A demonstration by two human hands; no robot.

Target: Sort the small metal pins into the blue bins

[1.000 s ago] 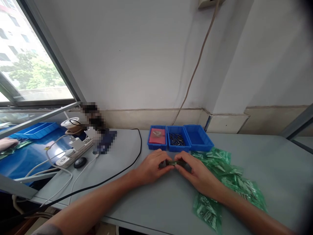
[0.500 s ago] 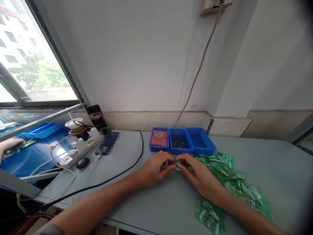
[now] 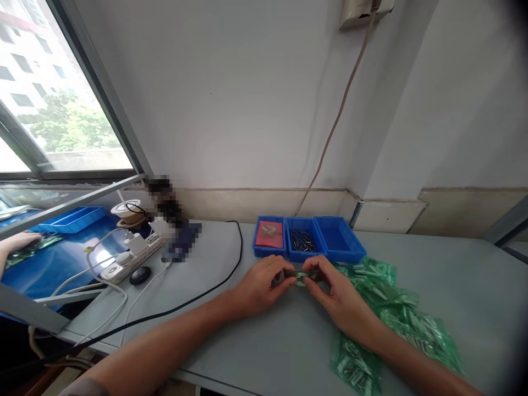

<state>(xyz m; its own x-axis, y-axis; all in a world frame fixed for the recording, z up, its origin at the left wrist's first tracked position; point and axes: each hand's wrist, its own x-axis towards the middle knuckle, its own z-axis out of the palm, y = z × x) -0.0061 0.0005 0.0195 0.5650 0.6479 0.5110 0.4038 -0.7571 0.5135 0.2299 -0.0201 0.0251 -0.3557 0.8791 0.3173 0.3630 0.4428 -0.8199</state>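
My left hand (image 3: 264, 283) and my right hand (image 3: 336, 291) meet over the grey table (image 3: 264, 352), each pinching one end of a small green plastic bag (image 3: 300, 276). What the bag contains is too small to make out. Just beyond my hands stand three blue bins: the left bin (image 3: 269, 252) holds a red piece with small clear items on it, the middle bin (image 3: 306, 255) holds dark metal pins, and the right bin (image 3: 338, 236) has nothing visible in it. Green bags of metal parts (image 3: 412, 319) lie around and beyond my right forearm.
A black cable (image 3: 198, 292) crosses the table under my left forearm. At the left are a power strip (image 3: 136, 256), a black mouse (image 3: 139, 275) and a cup (image 3: 127, 212). Another person's hand (image 3: 20, 242) shows at the far left, beside a blue tray (image 3: 70, 220).
My right hand has shifted very slightly to the right, and a little more of the small green bag shows between my fingers. Both hands keep their pinch.
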